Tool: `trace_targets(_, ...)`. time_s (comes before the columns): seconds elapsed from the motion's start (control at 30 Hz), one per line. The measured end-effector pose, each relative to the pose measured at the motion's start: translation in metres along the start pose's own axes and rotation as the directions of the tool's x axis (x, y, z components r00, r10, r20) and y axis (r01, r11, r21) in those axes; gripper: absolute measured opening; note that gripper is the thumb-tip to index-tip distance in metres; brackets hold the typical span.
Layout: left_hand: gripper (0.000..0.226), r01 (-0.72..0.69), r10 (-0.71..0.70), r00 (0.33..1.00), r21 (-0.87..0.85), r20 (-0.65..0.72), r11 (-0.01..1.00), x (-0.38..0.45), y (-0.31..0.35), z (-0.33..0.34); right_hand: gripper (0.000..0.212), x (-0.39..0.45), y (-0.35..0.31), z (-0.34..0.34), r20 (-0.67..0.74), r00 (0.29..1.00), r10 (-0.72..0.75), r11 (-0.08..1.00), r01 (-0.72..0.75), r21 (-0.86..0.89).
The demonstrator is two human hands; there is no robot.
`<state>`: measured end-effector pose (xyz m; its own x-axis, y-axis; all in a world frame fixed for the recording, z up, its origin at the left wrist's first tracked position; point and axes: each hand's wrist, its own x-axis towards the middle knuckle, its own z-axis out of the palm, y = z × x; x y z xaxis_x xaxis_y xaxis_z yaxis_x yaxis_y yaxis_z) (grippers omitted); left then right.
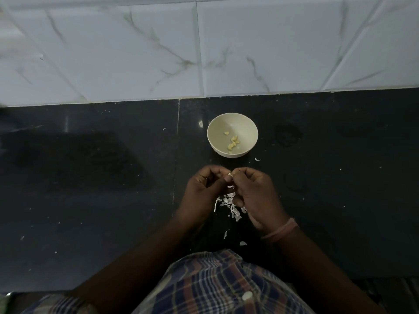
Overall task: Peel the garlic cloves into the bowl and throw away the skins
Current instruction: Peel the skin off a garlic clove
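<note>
A pale bowl [232, 123] stands on the black counter and holds several peeled yellowish garlic cloves [233, 142]. Just in front of it, my left hand [204, 191] and my right hand [256, 196] meet, fingers curled, pinching one small garlic clove [230, 174] between their fingertips. Most of the clove is hidden by the fingers. A heap of white garlic skins [230, 206] lies on the counter under and between my hands.
Stray bits of skin lie at the bowl's right [257, 159] and nearer me [243, 243]. The black counter [90, 189] ends at a white marble-tiled wall [204, 48] behind the bowl. My checked shirt [217, 284] fills the bottom edge.
</note>
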<state>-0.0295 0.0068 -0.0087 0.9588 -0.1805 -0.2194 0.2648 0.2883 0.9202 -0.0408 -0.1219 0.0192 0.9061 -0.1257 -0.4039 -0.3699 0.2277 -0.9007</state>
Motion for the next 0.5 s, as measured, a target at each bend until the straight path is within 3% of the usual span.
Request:
trace_targets(0.33, 0.011, 0.124, -0.144, 0.989, -0.369, -0.027, 0.921, 0.0, -0.005, -0.004, 0.029, 0.003, 0.015, 0.002, -0.037, 0.99, 0.133, 0.971, -0.123, 0.206)
trace_targets(0.43, 0.011, 0.143, -0.171, 0.985, -0.402, -0.032, 0.904, 0.001, -0.003, -0.006, 0.017, 0.001, 0.013, -0.001, -0.087, 0.993, 0.076, 0.993, -0.068, 0.097)
trace_targets(0.5, 0.014, 0.148, -0.169, 0.985, -0.39, -0.021, 0.909, 0.0, -0.003, -0.004, 0.023, -0.001, 0.012, -0.002, -0.115, 0.993, -0.002, 1.0, -0.002, -0.029)
